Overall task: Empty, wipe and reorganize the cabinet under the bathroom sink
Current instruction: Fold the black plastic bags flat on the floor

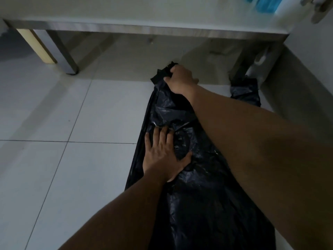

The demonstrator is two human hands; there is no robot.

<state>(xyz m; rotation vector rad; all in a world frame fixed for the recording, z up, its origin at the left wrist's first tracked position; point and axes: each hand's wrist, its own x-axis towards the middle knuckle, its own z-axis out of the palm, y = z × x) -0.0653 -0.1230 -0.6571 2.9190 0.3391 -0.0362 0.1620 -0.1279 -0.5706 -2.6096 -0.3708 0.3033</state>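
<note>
The fingers [173, 69] of the right hand [182, 81] are curled tight on the far, bunched end of a black plastic bag [201, 195], pinching the crumpled plastic together. The thumb side is hidden under the hand. The fingers [159, 137] of the left hand [163, 154] lie straight and spread, palm down, pressing flat on the middle of the same bag, with the thumb stretched out to the right across a crease. Both bare forearms reach forward from the near edge of the view, the right one crossing over the bag's right side. The bag lies lengthwise on the pale tiled floor [54, 114], wide at the near end and narrowing toward the gripped end, its surface wrinkled and glossy. That gripped end sits just in front of the shadowed gap beneath the cabinet [144, 27], a light-coloured unit raised off the floor that spans the top of the view. A metal leg [63, 51] holds it up at the left. To the right, near the wall, a second black bag [245, 92] lies crumpled on the floor, apart from the first, and a whitish object [259, 59] behind it is too dim to identify.
</note>
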